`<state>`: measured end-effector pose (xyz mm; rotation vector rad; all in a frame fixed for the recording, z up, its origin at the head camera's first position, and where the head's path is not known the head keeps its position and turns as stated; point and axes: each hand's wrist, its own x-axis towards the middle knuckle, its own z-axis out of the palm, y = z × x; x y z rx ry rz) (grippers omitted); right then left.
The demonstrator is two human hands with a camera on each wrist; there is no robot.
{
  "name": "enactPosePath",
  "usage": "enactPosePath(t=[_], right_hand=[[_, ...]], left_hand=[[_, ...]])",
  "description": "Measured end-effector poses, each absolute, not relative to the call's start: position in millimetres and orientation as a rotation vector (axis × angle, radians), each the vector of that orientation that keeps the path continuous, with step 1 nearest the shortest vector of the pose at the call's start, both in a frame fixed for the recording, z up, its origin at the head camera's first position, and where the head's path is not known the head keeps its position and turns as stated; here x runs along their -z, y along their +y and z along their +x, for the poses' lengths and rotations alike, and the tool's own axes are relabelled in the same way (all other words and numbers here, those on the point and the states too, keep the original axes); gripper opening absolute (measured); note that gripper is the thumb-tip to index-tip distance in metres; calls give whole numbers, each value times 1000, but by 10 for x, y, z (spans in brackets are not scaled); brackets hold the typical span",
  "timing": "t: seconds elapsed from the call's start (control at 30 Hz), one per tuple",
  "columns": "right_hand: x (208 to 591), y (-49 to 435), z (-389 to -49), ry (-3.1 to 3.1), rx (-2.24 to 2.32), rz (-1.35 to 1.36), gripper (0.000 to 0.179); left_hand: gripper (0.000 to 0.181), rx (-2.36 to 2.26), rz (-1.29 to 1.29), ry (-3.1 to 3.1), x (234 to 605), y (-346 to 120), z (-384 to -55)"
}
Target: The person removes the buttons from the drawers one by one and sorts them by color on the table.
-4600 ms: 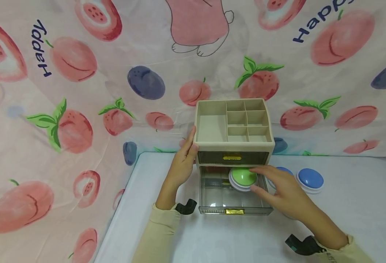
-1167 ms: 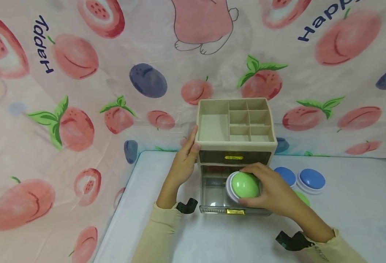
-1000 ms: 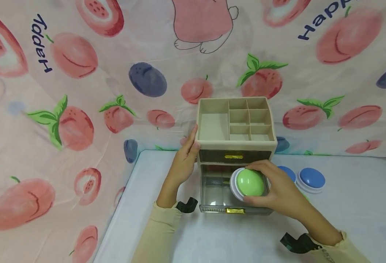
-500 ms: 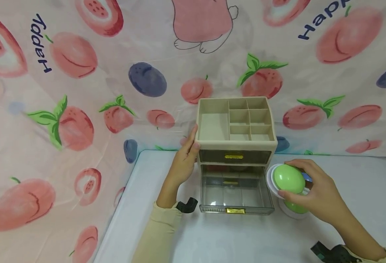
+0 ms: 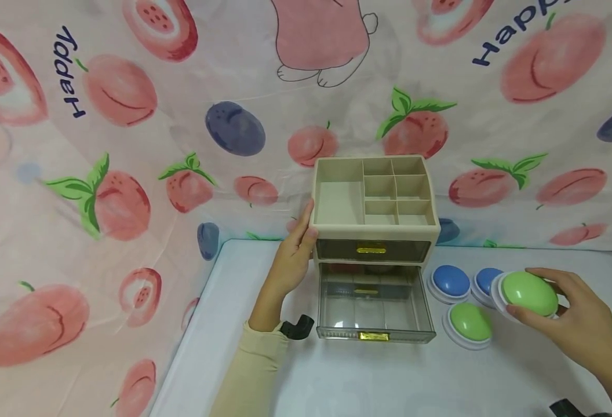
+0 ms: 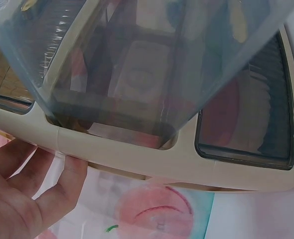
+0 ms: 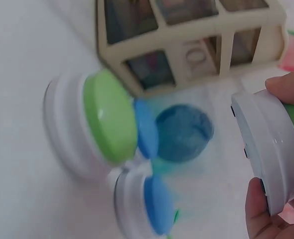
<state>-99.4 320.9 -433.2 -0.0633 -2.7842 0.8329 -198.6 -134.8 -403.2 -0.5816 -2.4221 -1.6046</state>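
My right hand [image 5: 579,315] grips a green push button [image 5: 529,293] with a white base at the right, fingers and thumb around its sides. The button is tilted, and in the right wrist view its white base [image 7: 269,149] shows. With thumb by the front corner and fingers along the side, my left hand [image 5: 291,260] rests against a cream drawer organizer [image 5: 376,231]. The organizer's clear lower drawer [image 5: 371,313] is pulled out; its dark upper drawer [image 5: 337,250] is closed. Fingertips touch the cream edge [image 6: 132,152] in the left wrist view.
Right of the organizer, a blue button [image 5: 451,280] stands on the white table [image 5: 368,382], with another green button [image 5: 470,322] in front of it. A second blue button [image 5: 487,279] is partly hidden by the held one. Fruit-print cloth [image 5: 181,87] hangs behind.
My right hand has lifted the green button out of the lower drawer and carried it right, past the other buttons. My left hand has stayed on the organizer's side.
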Motion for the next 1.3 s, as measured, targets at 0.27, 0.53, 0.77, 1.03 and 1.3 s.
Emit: enactPosePath(t=[0.27,0.53,0.77,1.03,1.3], right_hand=[[4530,3442,-966,-2904,-788,-187,91],[4641,3614,-945,-3105,-744,-191,99],[4755,3673,-953,-3157,-712,-114,98],[4859,3678,-997,-3218,-684,-131,107],[4936,3650,-1027,-3228,-690,-89,107]], left_hand=[[57,1602,-579,-2420,4036,-1356,-1988],[56,1605,-575,-2425,4029,-1347,-1976],[57,1603,-576,-2422,4030,-1349,-1969],[57,1599,-574,-2428,4029,-1342,-1972],[58,1608,-571,-2428,4017,-1341,-1970]])
